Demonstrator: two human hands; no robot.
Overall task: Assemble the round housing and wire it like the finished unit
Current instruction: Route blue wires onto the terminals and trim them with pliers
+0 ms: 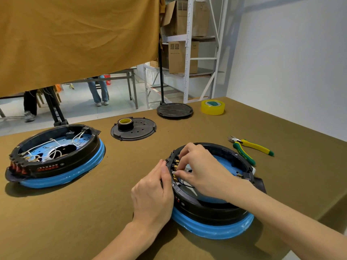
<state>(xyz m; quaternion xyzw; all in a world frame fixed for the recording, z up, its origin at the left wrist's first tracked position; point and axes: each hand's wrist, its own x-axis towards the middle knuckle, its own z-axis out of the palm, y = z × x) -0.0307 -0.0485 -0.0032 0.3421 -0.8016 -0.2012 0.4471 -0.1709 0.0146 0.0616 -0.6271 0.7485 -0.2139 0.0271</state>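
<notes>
A round black housing with a blue base (pixel 216 218) lies in front of me, right of centre. My left hand (pixel 152 192) presses against its outer left wall, fingers straight. My right hand (pixel 199 166) reaches over the rim and pinches something small at the brass terminals (pixel 175 174) on the inner left side; my fingers hide what it is. A thin black wire runs under that hand. The finished unit (pixel 56 156), same shape, sits at the left with white wires looped inside.
Yellow-green cutters (pixel 249 147) lie right of the housing. A black perforated lid (pixel 140 132) with a black tape roll (pixel 125 123) on it sits behind, then a second black lid (pixel 174 110) and a yellow tape roll (pixel 212 107). A brown cloth covers the table (pixel 75 212).
</notes>
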